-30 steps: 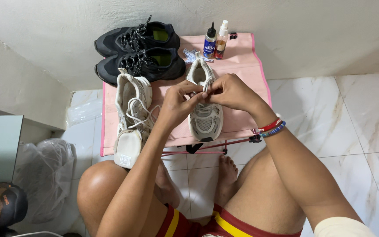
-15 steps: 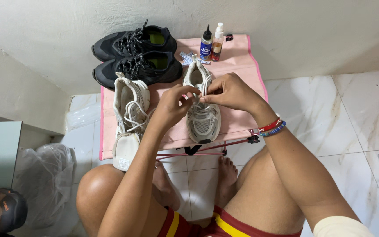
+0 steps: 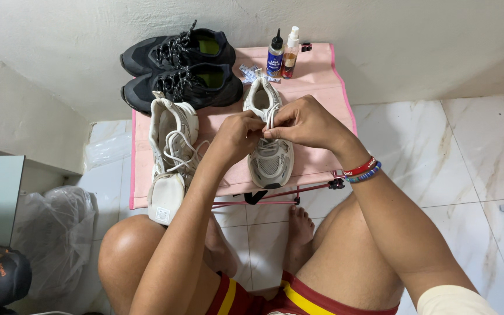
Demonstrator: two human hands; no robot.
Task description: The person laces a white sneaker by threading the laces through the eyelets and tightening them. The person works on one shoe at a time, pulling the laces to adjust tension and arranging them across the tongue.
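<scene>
Laces (image 3: 271, 116) of white sneaker (image 3: 270, 157) pinched between both hands' fingers (image 3: 266, 133).

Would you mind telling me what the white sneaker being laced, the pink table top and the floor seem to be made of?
The white lace-up sneaker between the left hand and right hand looks like mesh fabric with smooth, probably synthetic panels: the toe shows a fine weave. The pink table top seems matte cloth, sagging slightly on a thin frame. The glossy white floor looks like veined marble or marble-look tile with grout lines.

Both arms stretched forward, left hand (image 3: 235, 137) and right hand (image 3: 305, 123) meeting, fingertips pinched together
</scene>
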